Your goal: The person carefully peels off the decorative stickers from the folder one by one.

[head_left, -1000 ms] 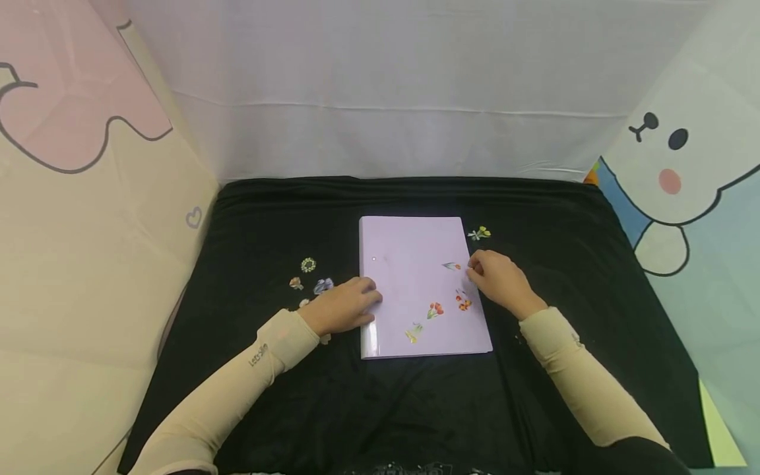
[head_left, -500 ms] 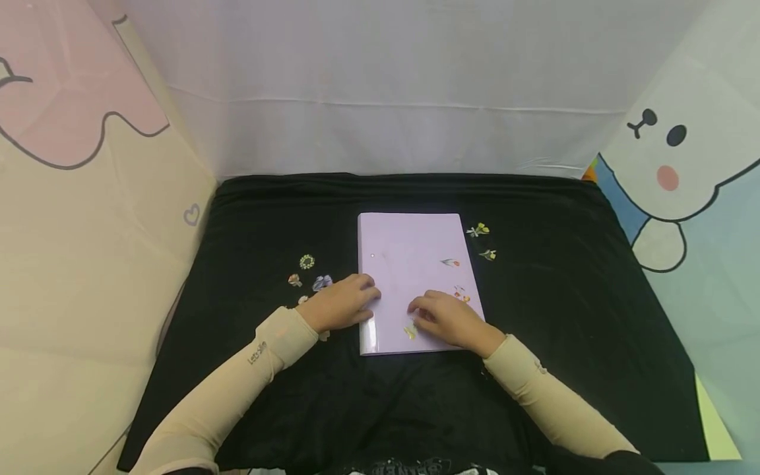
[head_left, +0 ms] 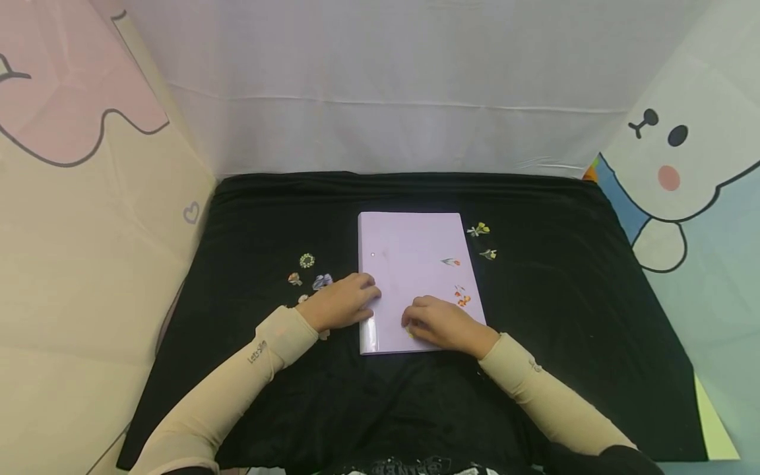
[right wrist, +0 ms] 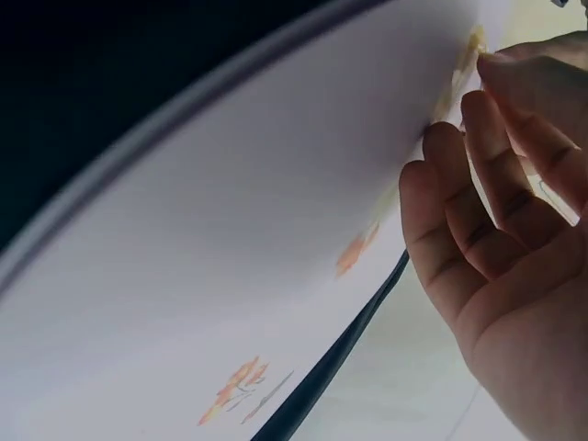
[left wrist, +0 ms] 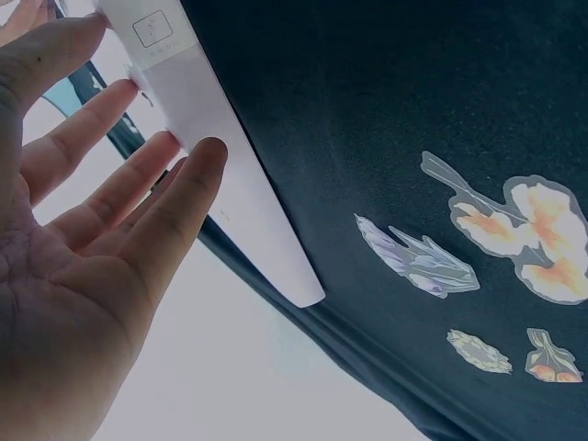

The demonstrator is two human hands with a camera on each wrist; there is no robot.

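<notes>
Lilac binder (head_left: 415, 244) on black cloth (head_left: 570, 290); left hand (head_left: 341, 303), fingers loosely extended, touches its left edge; right hand's (head_left: 442, 322) bent fingertips meet a yellow flower sticker (right wrist: 459, 73), grip unclear.

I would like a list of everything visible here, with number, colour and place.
Folder: one, lilac, centre.
Cut-outs on folder: at least three, orange or yellow, right and lower areas.
Cut-outs left of folder: at least five, mixed colours.
Cut-outs right of folder: two, yellow and white, near far corner.
Cloth: one, black, beneath.
Backdrops: three, whitish behind, pink-cream left, blue-white right.
Patch: one, yellow-green, lower right.
Top: one, mostly black, bottom edge.
Sleeves: two, cream, forearms.
Left hand: one, bare, over folder's left edge.
Right hand: one, bare, over folder's lower part.
</notes>
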